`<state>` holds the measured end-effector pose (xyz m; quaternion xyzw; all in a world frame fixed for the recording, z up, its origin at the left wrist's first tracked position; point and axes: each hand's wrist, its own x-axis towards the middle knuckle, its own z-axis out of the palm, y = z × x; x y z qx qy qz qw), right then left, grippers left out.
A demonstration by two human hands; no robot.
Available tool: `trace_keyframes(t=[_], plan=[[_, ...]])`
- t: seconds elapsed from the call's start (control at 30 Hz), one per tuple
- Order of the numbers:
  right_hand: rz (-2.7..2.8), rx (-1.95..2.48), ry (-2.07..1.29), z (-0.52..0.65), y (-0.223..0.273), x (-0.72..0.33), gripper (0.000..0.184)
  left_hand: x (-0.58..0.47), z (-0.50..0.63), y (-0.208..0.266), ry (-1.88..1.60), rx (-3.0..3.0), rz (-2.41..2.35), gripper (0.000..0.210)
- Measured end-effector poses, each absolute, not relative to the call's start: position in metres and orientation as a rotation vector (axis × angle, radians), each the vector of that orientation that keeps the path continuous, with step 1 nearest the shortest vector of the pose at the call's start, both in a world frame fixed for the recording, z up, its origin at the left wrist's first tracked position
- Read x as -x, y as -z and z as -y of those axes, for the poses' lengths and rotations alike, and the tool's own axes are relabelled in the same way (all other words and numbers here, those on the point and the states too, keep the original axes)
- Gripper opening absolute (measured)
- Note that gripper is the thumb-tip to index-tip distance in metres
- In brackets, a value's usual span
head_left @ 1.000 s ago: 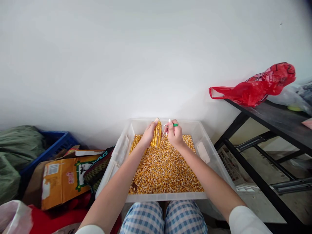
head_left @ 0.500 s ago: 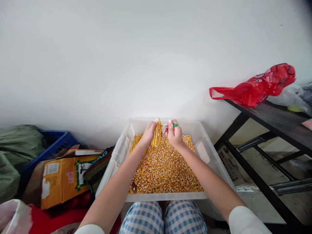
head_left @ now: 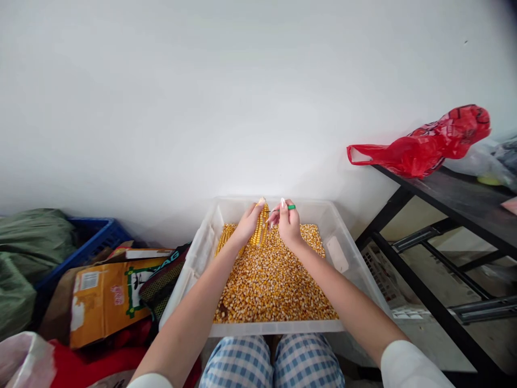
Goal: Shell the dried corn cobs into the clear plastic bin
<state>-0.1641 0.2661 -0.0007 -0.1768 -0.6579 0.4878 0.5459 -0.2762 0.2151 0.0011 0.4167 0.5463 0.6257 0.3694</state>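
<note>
Loosening kernels from a corn cob (head_left: 258, 230) appears to be the step in hand. The person's left hand (head_left: 247, 223) grips the cob, which leans nearly upright over the far part of a clear plastic tub (head_left: 278, 327). The right hand (head_left: 290, 225) pinches a thin tool with a green end (head_left: 291, 207), its shaft pointing at the cob's right side; whether the tip touches is too small to tell. The next move seems to call for a firm hold on the cob and a careful push of the tip between the rows, clear of the left fingers.

Loose kernels (head_left: 277, 285) cover the tub's floor, with more corn (head_left: 226, 234) on the cob lying at the far left. The tub sits just beyond the person's checked trousers (head_left: 238, 361); what bears it is hidden. A plain white wall (head_left: 258, 97) rises behind. To the right, a red plastic bag (head_left: 428, 143) lies on a dark table (head_left: 448, 196); to the left are a blue crate (head_left: 97, 237) and a torn cardboard box (head_left: 103, 302).
</note>
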Motion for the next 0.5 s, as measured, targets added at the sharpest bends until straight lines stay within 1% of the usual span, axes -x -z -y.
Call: trace_keyframes(t=[0.2, 0.5], plan=[[1.557, 0.442, -1.208, -0.267, -0.002, 0.164, 0.036, 0.278, -0.215, -0.001, -1.607, -1.126, -1.487, 0.039], [1.433, 0.462, -1.443, -0.278, -0.007, 0.164, 0.040, 0.284, -0.213, -0.007, -1.592, -1.340, -1.652, 0.034]])
